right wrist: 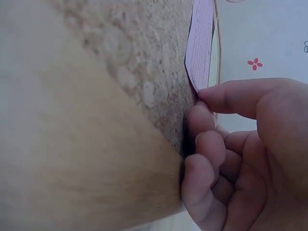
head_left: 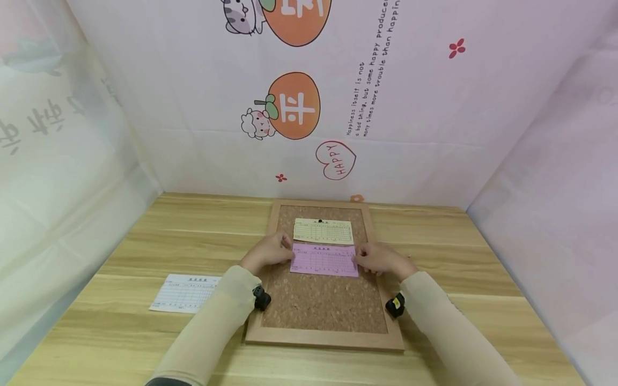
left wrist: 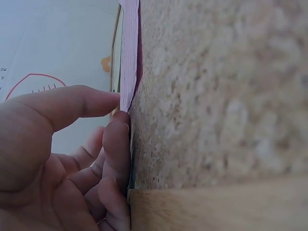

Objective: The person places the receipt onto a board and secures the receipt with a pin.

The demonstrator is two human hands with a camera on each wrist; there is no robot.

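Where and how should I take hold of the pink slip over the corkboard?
Probably best by its two short ends, coming from both sides, thumbs on top: the pink slip is thin and wide, and the yellow slip lies close along its far edge. The left hand and right hand pinch those ends.

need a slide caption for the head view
Left hand and right hand hold a pink slip over a corkboard, below a pinned yellow slip.

Matt paper slip (head_left: 324, 260), rough cork (head_left: 325, 305), wooden frame (head_left: 325, 339)
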